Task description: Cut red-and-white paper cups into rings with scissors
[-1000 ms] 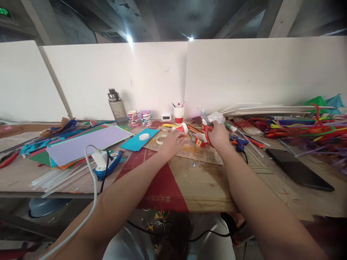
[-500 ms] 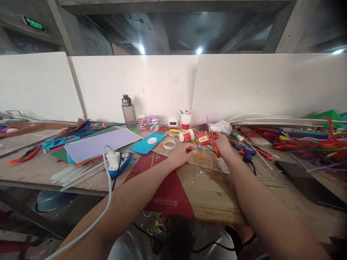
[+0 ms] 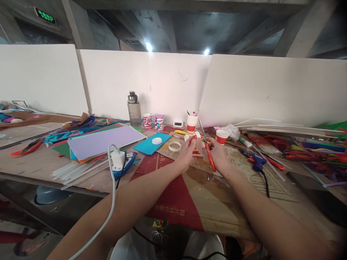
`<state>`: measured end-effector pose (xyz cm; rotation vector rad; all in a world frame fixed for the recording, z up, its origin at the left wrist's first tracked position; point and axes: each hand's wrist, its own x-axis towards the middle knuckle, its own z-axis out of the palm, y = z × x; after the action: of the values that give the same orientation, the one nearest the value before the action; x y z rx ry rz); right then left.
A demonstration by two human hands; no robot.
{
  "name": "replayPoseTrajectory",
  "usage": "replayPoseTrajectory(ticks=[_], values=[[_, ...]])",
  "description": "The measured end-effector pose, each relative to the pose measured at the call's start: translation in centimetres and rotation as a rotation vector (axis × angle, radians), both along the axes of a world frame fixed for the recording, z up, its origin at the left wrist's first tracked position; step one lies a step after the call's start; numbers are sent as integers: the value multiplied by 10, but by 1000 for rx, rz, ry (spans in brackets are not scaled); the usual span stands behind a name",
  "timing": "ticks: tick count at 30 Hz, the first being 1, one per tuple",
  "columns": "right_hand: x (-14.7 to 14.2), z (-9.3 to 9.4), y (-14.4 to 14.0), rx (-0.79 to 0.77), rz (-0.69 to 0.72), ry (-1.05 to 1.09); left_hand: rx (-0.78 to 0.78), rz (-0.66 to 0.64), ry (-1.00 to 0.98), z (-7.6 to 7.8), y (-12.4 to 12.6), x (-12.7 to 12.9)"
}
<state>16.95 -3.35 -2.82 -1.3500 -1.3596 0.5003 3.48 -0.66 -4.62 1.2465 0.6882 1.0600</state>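
Right now, red-handled scissors (image 3: 210,159) sit in the right hand (image 3: 220,156) above the tabletop (image 3: 35,167), its grip closed around the handles, blades pointing toward the wall. Close beside, the left hand (image 3: 186,156) bends toward a red-and-white paper cup (image 3: 193,135); I can't tell whether that grip has closed. Leftward lie a white ring (image 3: 175,149) and blue paper (image 3: 145,145); rightward, a blue glue gun (image 3: 257,161).
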Motion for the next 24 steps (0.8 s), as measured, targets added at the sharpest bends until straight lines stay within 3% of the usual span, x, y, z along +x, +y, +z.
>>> replayPoseTrajectory(ticks=[4, 11, 15, 19, 24], values=[[-4, -1, -1, 33, 26, 39, -51, -52, -110, 4, 2, -4], [1, -6, 7, 30, 32, 233, 47, -111, -139, 13, -5, -8], [-1, -5, 8, 30, 58, 304, 97, -71, -119, 12, -5, -8], [-2, -2, 4, 29, 90, 282, 23, 17, -308, 15, 5, -12], [-4, -2, 4, 48, 127, 225, -134, 39, -479, 28, 18, -21]])
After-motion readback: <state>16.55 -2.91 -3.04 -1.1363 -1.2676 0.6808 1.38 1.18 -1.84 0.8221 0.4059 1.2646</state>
